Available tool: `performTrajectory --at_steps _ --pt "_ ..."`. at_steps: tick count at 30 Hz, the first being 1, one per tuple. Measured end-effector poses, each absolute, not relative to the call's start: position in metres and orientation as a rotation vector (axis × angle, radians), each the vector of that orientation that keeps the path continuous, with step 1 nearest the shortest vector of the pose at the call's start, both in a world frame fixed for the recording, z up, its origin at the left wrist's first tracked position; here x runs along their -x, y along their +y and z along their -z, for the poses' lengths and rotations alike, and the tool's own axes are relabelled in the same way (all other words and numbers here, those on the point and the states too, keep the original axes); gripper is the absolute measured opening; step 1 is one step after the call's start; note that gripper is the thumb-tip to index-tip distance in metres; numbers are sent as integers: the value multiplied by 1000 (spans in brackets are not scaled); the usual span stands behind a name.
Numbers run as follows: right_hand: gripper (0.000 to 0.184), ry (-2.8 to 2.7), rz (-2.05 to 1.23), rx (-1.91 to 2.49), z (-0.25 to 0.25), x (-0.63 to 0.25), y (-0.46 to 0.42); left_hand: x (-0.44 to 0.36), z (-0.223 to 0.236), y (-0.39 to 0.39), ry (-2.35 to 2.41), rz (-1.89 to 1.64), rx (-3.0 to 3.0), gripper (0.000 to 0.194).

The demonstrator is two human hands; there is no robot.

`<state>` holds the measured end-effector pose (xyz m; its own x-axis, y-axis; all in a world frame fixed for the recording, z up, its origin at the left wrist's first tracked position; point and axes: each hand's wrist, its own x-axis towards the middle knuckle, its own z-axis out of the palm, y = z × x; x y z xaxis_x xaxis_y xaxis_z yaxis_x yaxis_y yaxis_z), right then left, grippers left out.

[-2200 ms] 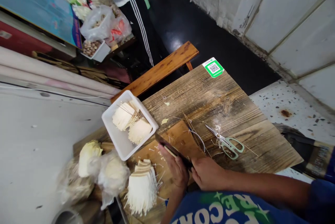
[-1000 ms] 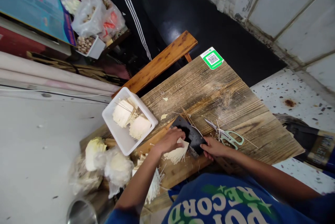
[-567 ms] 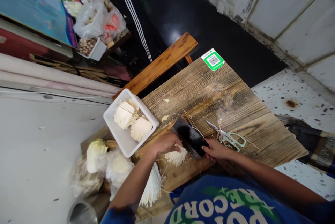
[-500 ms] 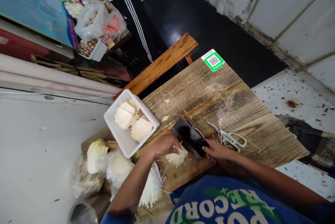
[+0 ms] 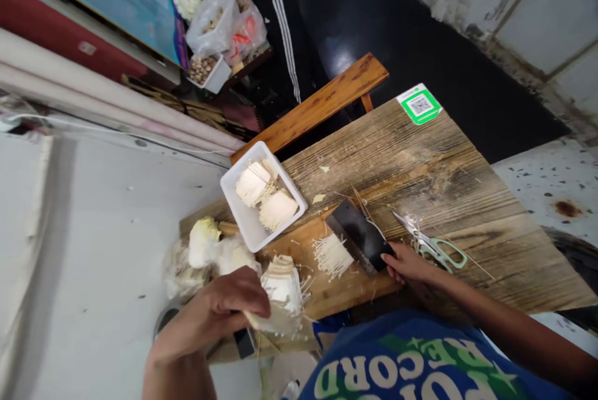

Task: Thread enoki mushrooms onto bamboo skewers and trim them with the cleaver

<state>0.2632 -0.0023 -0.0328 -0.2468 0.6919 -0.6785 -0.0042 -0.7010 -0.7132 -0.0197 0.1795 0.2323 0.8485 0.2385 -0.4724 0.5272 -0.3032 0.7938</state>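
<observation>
My right hand is closed on a black cleaver, whose blade lies across the wooden cutting board. Beside the blade a cut clump of enoki mushrooms rests on the board. At the lower left my left hand pinches a pale bunch of enoki mushrooms, blurred by motion. Just beyond that hand a pile of white enoki lies at the board's left end. Some loose stems are scattered round it.
A white plastic tub holds enoki bundles. Scissors with pale green handles and thin sticks lie right of the cleaver. A cabbage and plastic bags sit left. Beyond stand a wooden bench and another person.
My left hand has left the clump beside the cleaver and moved left and nearer to me, where it now grips another bunch of enoki. The right hand still holds the cleaver. The view has shifted.
</observation>
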Motion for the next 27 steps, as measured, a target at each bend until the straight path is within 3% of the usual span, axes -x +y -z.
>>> performTrajectory --at_steps 6,13,17,22,27 --pt "25 -844 -2030 1567 30 -267 3 85 -233 142 1029 490 -1794 20" --pt "29 -825 -2017 1594 21 -265 4 110 -121 141 1362 651 -1816 19" --pt "33 -731 -1987 1561 3 -269 2 110 -91 149 1399 601 -1939 18" --pt "36 -620 -1795 1619 -18 -290 0 90 -97 146 1440 422 -2166 35" --pt "38 -599 -1754 1698 -7 -308 -8 -20 -53 106 1474 -13 -2384 65"
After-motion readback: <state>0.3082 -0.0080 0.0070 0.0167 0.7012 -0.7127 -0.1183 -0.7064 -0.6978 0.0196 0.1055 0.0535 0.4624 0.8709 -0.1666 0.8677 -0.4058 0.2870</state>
